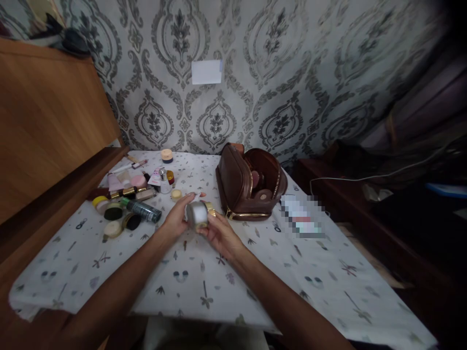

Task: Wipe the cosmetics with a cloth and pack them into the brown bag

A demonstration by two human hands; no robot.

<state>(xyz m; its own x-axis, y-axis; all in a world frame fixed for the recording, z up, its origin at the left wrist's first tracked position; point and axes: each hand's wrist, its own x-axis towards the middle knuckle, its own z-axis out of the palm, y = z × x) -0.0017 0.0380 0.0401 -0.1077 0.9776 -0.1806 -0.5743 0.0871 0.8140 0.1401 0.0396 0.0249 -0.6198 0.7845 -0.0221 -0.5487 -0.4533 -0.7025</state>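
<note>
Over the middle of the table, my left hand (177,215) grips a round grey-white cosmetic jar (197,215) from its left side. My right hand (225,236) is closed on the jar's right side, its fingers at a shiny gold part (210,209). The jar is blurred, and I cannot tell whether the gold part is a separate lid. Just behind my hands lies a small cream-coloured round pot (176,195). To their right stands a brown cosmetic bag (233,182), unzipped, with a few round items visible inside.
Several cosmetics lie at the left, among them a dark green bottle (144,210), a black-lidded jar (113,211) and a small clear bottle (164,181). An orange-topped jar (167,155) stands near the wall. A pixelated flat item (302,216) lies right of the bag. A wooden cabinet (54,102) borders the left.
</note>
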